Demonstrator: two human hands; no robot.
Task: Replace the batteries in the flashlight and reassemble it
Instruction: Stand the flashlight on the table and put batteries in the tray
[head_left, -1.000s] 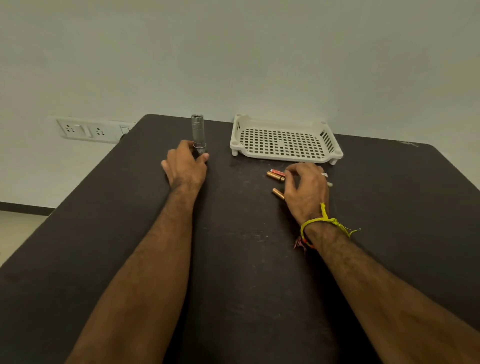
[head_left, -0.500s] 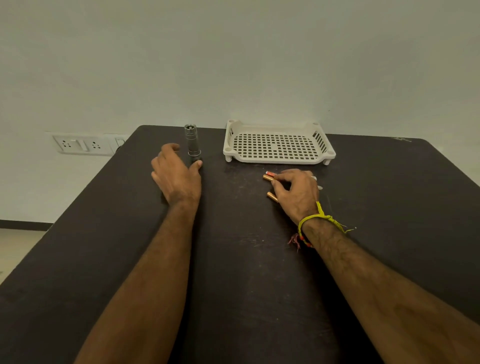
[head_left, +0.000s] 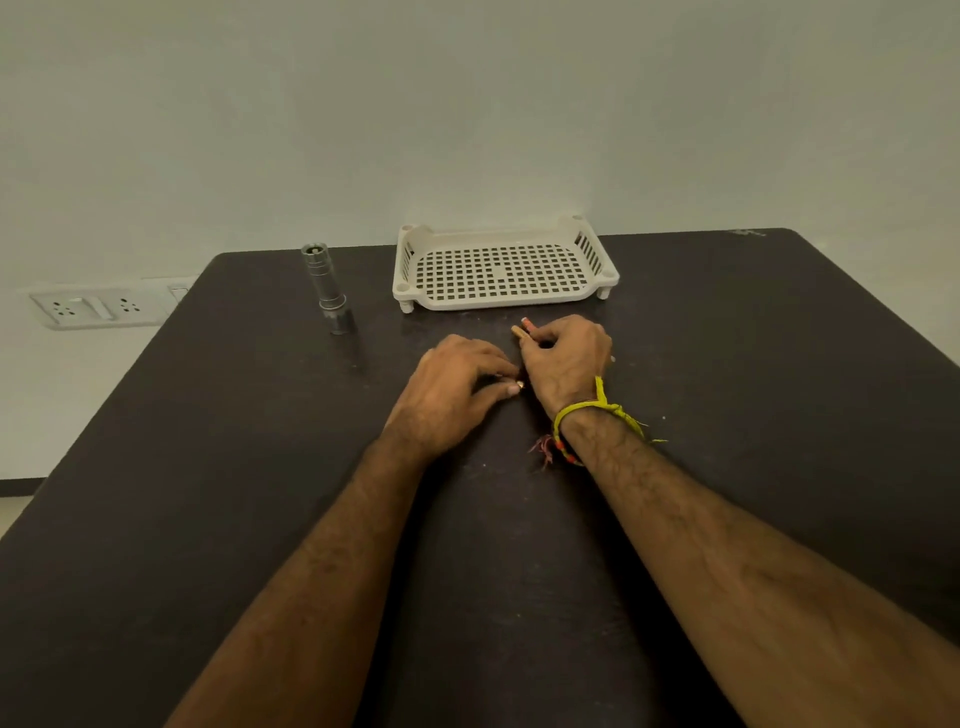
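Dark matte surface (head_left: 218, 467), scuffed and speckled, its far edge against a pale wall and its left edge dropping off beside a white socket plate (head_left: 98, 310); broad open room lies on either side of the forearms. At the far edge sits the white plastic tray (head_left: 597, 270), a shallow perforated grid on short legs. Left of the tray the flashlight (head_left: 325, 288) stands upright, a ribbed silver metal cylinder, alone and untouched. Just in front of the tray, the right hand (head_left: 569, 364), yellow thread at the wrist, has its fingers curled round copper-coloured batteries (head_left: 523, 329) whose ends poke out; no label readable. Touching it on the flashlight side, the left hand (head_left: 449, 387) pinches a small battery end (head_left: 519, 385) between thumb and fingers.
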